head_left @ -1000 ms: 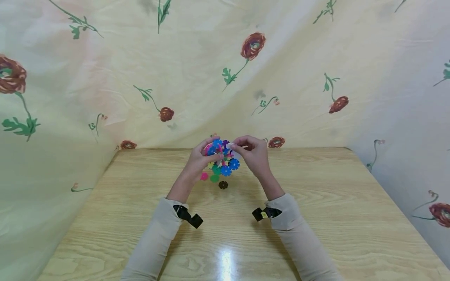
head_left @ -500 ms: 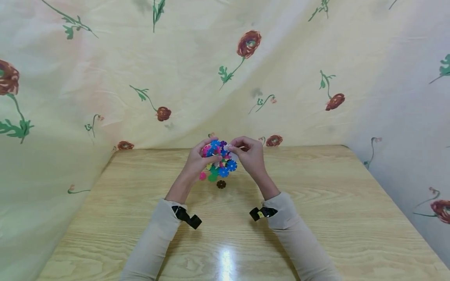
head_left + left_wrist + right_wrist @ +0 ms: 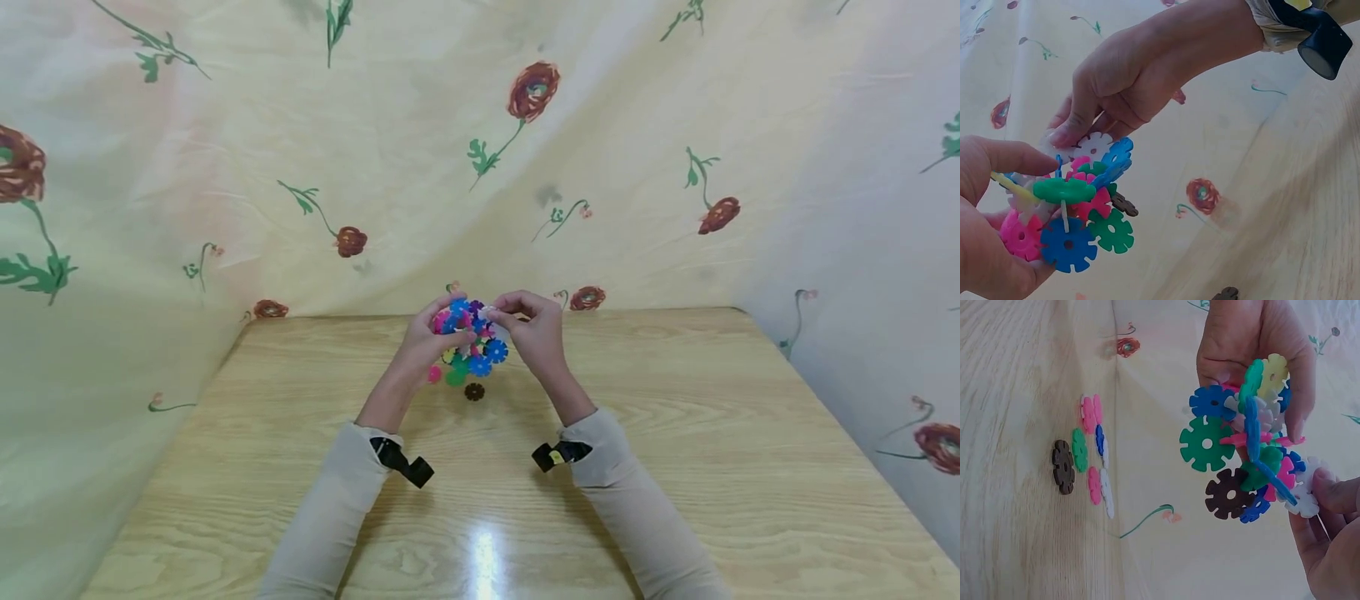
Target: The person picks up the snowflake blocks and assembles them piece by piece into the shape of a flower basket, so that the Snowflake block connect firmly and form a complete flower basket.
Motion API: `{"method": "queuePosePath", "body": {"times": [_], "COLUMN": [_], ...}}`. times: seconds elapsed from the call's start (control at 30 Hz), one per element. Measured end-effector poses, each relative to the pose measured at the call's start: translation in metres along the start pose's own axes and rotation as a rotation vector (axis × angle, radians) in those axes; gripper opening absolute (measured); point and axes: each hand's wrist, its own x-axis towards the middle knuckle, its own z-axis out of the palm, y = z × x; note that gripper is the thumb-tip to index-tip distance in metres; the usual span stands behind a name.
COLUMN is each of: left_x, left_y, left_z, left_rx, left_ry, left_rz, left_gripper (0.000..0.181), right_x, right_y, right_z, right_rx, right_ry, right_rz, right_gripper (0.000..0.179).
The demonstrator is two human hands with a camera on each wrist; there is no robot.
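Observation:
A cluster of slotted, flower-shaped plastic discs (image 3: 1207,444) in blue, green, pink, brown, yellow and white is locked edge to edge. My left hand (image 3: 420,343) grips the cluster from its left side, thumb in front and fingers behind, raised over the table. At the opposite side my right hand (image 3: 542,335) pinches a white disc (image 3: 1307,499) between thumb and fingertips, right at the cluster's edge. The left wrist view shows that right thumb (image 3: 1067,134) over white discs beside a blue one. Part of the cluster is hidden behind the left fingers.
Several loose discs lie on the wooden table (image 3: 315,500) under the hands, among them a brown disc (image 3: 1063,467), a green disc (image 3: 1079,450) and a pink disc (image 3: 1094,485). A flowered cloth (image 3: 420,167) hangs behind the table and along its sides.
Both hands stay almost where they were, still holding the cluster and the white disc. The whole head view has shifted slightly.

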Motion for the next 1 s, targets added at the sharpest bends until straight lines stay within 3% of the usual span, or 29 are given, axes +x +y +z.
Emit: {"method": "queuePosePath", "body": {"times": [0.13,0.33,0.63,0.87,1.0], "left_x": [0.001,-0.002,-0.002,0.000,0.003], "left_y": [-0.001,0.000,-0.001,0.003,0.004], "left_z": [0.002,0.005,0.006,-0.001,-0.009], "left_rx": [0.016,0.034,0.024,0.036,-0.005], "left_ry": [0.029,0.093,0.111,0.048,-0.009], "left_rz": [-0.031,0.012,0.010,0.017,0.037], "left_gripper": [0.060,0.063,0.055,0.060,0.063], "right_x": [0.000,-0.001,-0.002,0.001,0.003], "right_y": [-0.001,-0.004,-0.003,-0.004,-0.001], "right_z": [0.002,0.005,0.004,0.004,0.005], "right_rx": [-0.023,-0.017,-0.014,-0.018,-0.013], "right_ry": [-0.018,0.002,-0.004,-0.039,0.014], "right_rz": [0.006,-0.023,0.000,0.016,0.015], "right_gripper": [0.011,0.009,0.007,0.011,0.014]}}
